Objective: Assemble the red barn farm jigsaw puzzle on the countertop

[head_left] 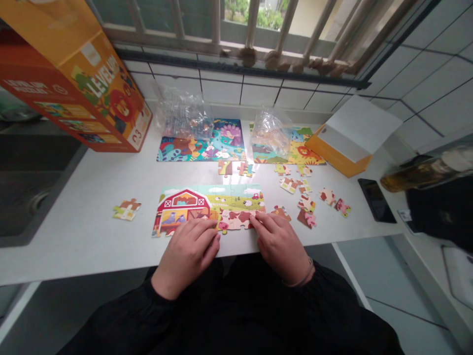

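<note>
A white counter [92,236] is seen, with a farm puzzle [207,207] laid at its centre. Two finished puzzles [207,143] are placed at 12 o'clock, loose pieces [306,202] at 2, a phone [377,199] at 3, a box [84,93] at 10.

1. Three puzzles laid flat: farm puzzle [210,204], peacock puzzle [207,143], lion puzzle [295,150]
2. Two clear plastic bags [183,116]
3. Two orange boxes [92,84]
4. One phone [376,199]
5. Two hands on the table: left hand [190,251], right hand [279,244]
</note>
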`<state>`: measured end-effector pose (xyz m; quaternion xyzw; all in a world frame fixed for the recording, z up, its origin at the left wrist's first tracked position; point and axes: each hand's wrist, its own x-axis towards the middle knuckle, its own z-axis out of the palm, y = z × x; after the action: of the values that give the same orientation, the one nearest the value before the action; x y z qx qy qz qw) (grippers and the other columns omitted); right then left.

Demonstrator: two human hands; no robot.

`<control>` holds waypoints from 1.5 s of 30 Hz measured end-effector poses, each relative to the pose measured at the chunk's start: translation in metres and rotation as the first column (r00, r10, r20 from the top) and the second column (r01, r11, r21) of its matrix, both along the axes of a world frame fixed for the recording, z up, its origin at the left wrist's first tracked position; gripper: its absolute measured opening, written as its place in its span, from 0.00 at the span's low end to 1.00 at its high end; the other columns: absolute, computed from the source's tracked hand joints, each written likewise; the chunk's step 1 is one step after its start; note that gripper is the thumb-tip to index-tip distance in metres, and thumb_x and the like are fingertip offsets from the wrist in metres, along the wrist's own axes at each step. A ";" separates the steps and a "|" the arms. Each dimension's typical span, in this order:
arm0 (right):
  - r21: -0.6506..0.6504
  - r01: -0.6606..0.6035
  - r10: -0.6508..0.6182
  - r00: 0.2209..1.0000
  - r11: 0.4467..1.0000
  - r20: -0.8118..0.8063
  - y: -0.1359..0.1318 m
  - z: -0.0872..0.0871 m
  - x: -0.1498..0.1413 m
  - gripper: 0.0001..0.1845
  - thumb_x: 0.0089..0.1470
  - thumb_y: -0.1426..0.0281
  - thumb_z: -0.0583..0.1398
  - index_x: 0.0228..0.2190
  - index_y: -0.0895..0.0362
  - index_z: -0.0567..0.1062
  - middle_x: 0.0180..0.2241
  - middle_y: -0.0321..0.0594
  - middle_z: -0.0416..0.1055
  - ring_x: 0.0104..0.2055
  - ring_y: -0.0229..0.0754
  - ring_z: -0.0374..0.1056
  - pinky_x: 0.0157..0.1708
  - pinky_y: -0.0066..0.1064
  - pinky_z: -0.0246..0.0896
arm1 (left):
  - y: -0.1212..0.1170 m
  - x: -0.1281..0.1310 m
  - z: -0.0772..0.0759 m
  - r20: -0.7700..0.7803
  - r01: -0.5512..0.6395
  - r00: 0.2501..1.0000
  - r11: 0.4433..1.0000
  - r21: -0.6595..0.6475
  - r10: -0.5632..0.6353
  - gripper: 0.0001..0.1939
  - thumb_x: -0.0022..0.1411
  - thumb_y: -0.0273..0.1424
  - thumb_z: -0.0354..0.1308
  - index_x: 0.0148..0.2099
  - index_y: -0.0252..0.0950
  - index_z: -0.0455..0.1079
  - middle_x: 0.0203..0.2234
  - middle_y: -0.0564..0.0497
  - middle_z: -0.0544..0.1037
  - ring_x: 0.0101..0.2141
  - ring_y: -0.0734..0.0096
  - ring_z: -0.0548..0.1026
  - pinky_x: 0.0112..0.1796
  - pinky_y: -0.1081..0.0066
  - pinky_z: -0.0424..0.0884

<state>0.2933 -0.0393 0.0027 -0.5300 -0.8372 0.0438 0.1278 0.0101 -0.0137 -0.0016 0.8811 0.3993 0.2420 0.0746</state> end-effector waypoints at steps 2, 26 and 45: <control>0.003 0.014 -0.014 1.000 1.000 -0.015 -0.003 -0.002 -0.002 0.34 0.61 0.82 0.58 0.67 0.57 0.73 0.63 0.51 0.75 0.61 0.58 0.70 0.63 0.56 0.69 | 0.000 0.000 0.000 0.002 0.001 1.000 1.000 0.004 -0.001 0.05 0.73 0.26 0.61 0.48 0.38 0.75 0.52 0.43 0.83 0.53 0.50 0.79 0.53 0.50 0.75; 0.070 0.149 -0.142 0.985 0.986 -0.103 -0.011 -0.011 0.004 0.33 0.65 0.76 0.61 0.69 0.47 0.71 0.68 0.41 0.73 0.68 0.62 0.68 0.70 0.67 0.57 | -0.001 -0.002 -0.003 -0.078 0.010 0.997 0.996 0.086 -0.004 0.18 0.73 0.28 0.63 0.62 0.37 0.75 0.65 0.38 0.77 0.63 0.40 0.75 0.57 0.42 0.73; 0.091 0.496 -0.496 0.868 0.863 -0.030 -0.004 -0.016 0.073 0.18 0.69 0.56 0.61 0.52 0.54 0.79 0.52 0.50 0.82 0.53 0.59 0.74 0.58 0.52 0.62 | -0.014 -0.013 -0.002 0.171 0.194 0.957 0.957 0.216 -0.232 0.14 0.67 0.22 0.65 0.32 0.38 0.67 0.25 0.53 0.76 0.27 0.68 0.70 0.32 0.64 0.65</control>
<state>0.3662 -0.0437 -0.0129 -0.7204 -0.6736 -0.0292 0.1622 -0.0028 -0.0278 -0.0033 0.8943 0.2664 0.3559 0.0513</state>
